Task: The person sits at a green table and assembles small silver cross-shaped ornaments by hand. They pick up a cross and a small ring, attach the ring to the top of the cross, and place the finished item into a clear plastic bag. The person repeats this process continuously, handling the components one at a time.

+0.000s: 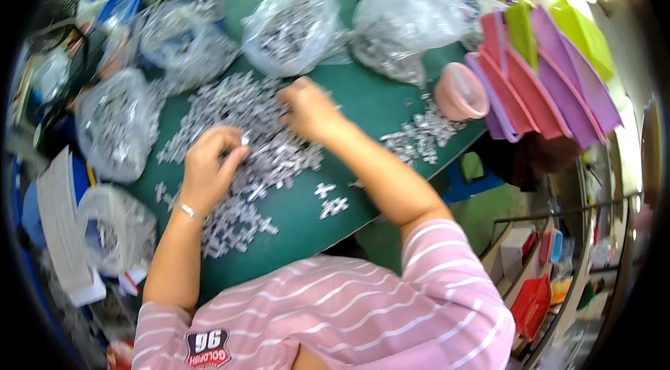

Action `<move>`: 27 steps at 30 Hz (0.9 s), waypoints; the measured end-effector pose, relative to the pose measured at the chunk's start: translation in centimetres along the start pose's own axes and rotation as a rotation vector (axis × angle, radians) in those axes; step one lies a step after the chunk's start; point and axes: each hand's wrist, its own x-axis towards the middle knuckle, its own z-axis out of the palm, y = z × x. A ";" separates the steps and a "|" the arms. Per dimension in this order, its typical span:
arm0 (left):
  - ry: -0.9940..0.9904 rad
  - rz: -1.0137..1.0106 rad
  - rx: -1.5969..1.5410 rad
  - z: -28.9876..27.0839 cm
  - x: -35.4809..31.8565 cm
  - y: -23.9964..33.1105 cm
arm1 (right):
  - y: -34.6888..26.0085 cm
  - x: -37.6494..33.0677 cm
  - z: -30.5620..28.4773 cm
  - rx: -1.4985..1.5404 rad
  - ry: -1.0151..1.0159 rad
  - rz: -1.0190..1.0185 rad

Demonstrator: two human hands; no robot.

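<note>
Your left hand (208,169) pinched one small silver part (244,139) in narrowed fingers; your right hand (308,109) pressed curled fingers into the parts pile (244,108), near clear plastic bags (293,24) on the green counter (363,94).

Under both hands a matt green surface (363,101) is seen, smooth like a mat. The small parts (237,112) heaped beneath the left hand (209,171) and the right hand (307,110) are shown as silvery and shiny, metal or plated plastic. A glinting metal bangle (186,210) is worn behind the left hand. Beyond the right hand, clear glossy crinkled plastic bags (293,21) are seen; to its right, a smooth pink plastic cup (460,91) and satin-finished coloured plastic trays (551,84).
</note>
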 end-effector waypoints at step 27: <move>-0.422 0.140 -0.555 -1.0 -4.3 11.5 | 2.8 -16.9 -8.2 0.442 0.472 0.733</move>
